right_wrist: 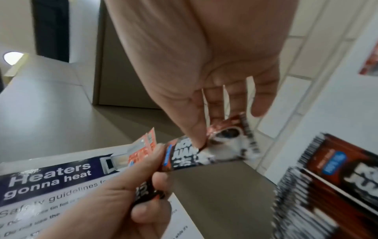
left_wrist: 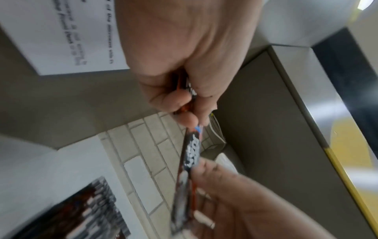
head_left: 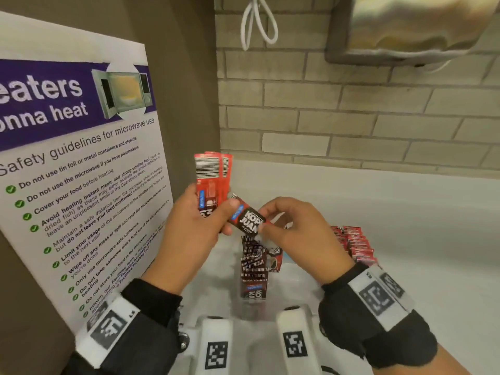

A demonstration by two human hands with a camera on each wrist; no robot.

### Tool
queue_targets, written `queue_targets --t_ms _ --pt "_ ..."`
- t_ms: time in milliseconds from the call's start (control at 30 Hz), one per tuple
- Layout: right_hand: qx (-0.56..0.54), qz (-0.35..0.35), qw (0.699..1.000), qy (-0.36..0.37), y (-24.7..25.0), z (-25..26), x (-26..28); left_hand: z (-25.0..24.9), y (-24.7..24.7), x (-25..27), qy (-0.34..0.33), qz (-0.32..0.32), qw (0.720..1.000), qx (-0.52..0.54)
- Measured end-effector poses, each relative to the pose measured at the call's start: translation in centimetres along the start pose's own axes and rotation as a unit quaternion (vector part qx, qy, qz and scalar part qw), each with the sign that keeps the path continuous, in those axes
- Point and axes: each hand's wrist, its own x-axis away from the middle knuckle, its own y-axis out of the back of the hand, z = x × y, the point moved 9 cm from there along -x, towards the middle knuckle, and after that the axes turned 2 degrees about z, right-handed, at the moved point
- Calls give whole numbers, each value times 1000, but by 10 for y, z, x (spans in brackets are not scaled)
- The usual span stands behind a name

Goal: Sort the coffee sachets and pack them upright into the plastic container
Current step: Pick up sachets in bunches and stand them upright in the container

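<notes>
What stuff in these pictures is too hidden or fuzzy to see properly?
- Plastic container: head view, clear walls barely show; hands cover much.
- Sachet count in left hand: fingers cover the red sachets.
- Dark sachet in right hand: thumb hides part of the name.
- Dark sachet stack: right wrist view, blurred and cut off.

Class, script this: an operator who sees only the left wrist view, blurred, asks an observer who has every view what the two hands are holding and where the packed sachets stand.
Operator: What does my left hand hold?
Observer: The left hand grips a fan of red sachets, barcodes up.
Operator: And the dark strip ahead?
Observer: It is a dark sachet, pinched by the right hand at its far end, with the left thumb on its near end.
Operator: Where is the packed stock?
Observer: A row of dark sachets stands upright below the hands; a row of red ones stands to the right.
</notes>
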Motion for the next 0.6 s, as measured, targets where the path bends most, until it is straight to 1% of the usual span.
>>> queue_targets --t_ms 67,100,200,267,300,400,600 --pt "11 -11 999 32 7 17 0 -8 -13 -2 -21 34 998 -39" --pt "0 -17 999 33 11 19 -1 -9 -17 -3 -23 43 998 -42" --pt "-20 -58 998 -11 27 1 -5 0 -17 -2 2 36 999 -13" --pt "5 -101 994 -41 40 -19 -7 10 -8 1 38 16 999 28" --pt "24 -111 992 -63 44 -29 -8 15 -4 4 58 9 997 53" --pt "66 -97 985 -127 39 -53 -10 21 3 9 102 4 989 108" --pt "128 -32 973 -188 14 -77 -19 26 17 12 117 -6 981 157"
